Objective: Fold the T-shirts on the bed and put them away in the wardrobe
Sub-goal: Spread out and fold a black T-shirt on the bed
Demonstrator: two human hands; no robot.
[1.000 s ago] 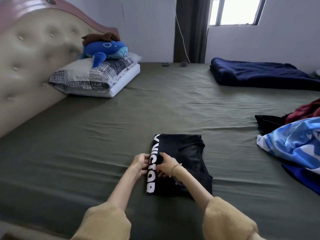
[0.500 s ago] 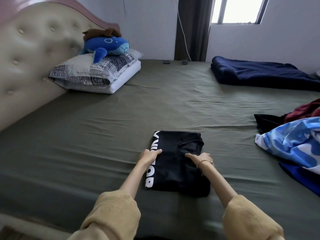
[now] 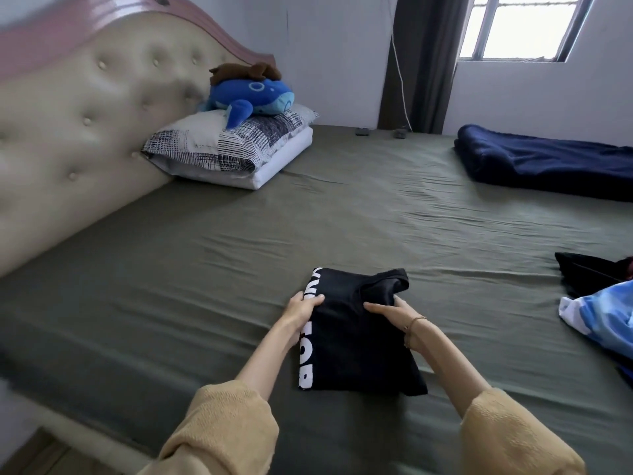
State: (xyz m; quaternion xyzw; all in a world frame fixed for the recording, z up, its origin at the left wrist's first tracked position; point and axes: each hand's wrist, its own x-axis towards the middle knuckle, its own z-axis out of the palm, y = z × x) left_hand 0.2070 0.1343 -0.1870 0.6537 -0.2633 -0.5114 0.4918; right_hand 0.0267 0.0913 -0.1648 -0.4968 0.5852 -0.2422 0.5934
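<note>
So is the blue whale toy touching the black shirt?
Apart. The head view shows the blue whale toy on the pillows, and the black shirt far across the bed.

Upper left there's a tufted beige headboard [image 3: 85, 108] with two stacked pillows [image 3: 233, 149] against it, and a blue plush whale [image 3: 253, 97] sitting on top. Dark curtain [image 3: 421, 60] and window [image 3: 524, 25] up top, folded navy blanket [image 3: 548, 162] at right.

Soft daylight from window [image 3: 520, 27]; glare there, edges warped, blurred.
</note>
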